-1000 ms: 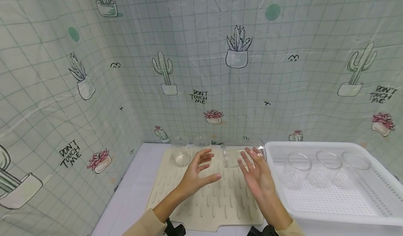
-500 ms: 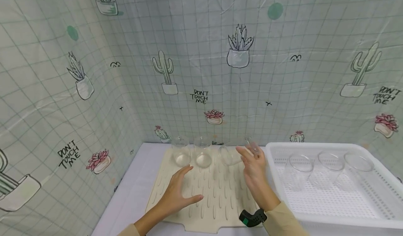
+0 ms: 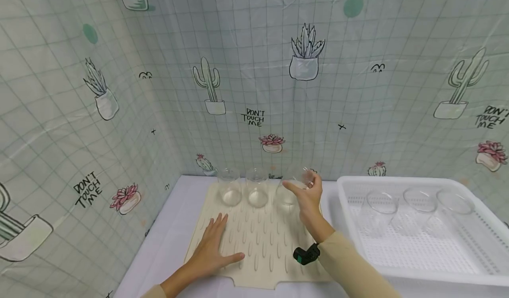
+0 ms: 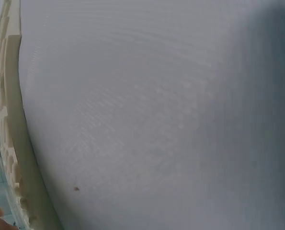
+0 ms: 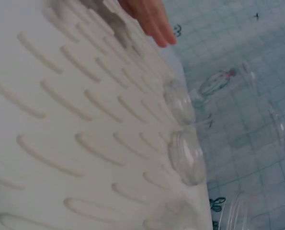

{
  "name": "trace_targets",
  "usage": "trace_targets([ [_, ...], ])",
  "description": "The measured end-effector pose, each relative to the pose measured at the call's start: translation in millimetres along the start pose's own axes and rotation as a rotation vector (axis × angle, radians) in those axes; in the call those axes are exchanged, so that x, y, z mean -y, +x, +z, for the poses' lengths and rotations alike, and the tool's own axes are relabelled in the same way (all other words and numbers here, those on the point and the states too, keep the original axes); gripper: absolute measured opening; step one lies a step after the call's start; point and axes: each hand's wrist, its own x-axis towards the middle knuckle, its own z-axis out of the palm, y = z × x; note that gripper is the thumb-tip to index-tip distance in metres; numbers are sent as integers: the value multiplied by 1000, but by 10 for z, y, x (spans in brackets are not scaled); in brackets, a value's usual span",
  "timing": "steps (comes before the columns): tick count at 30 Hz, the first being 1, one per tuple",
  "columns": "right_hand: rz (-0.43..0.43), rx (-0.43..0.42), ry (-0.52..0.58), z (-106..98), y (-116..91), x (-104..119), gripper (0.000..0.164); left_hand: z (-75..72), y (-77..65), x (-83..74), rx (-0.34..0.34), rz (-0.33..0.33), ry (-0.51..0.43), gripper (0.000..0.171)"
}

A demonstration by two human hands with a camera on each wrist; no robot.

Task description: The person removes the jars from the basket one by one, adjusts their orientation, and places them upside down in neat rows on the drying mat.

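My right hand (image 3: 312,203) holds a clear drinking glass (image 3: 285,195) at the back right of the cream ridged mat (image 3: 258,245). Thumb and fingers are around its upper part, and the glass leans slightly right, its base low over the mat. To its left, two more clear glasses, the middle glass (image 3: 256,193) and the left glass (image 3: 229,193), stand upright in a row. My left hand (image 3: 208,249) hovers over the front left of the mat, fingers spread, holding nothing. In the right wrist view, the held glass (image 5: 178,218) is blurred at the bottom.
At the right stands a white plastic basket (image 3: 433,275) with three clear glasses (image 3: 379,207) along its back part. A white cloth (image 3: 165,225) covers the table. Behind hangs a grid-patterned curtain (image 3: 246,81) with printed cacti.
The glass has turned from lying sideways to nearly upright and come down at the row's right, now gripped by my right hand. My left hand has drawn away leftward and toward me.
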Motion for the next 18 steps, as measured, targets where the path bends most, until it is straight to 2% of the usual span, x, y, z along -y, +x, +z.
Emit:
trace_targets([
  [5, -34, 26, -72, -15, 112, -109, 81, 55, -2, 33, 27, 0, 41, 112],
  [10, -23, 43, -122, -56, 178, -190, 80, 104, -10, 63, 59, 25, 104, 112],
  [18, -48, 58, -164, -7, 194, -284, 79, 87, -45, 112, 41, 20, 139, 113],
])
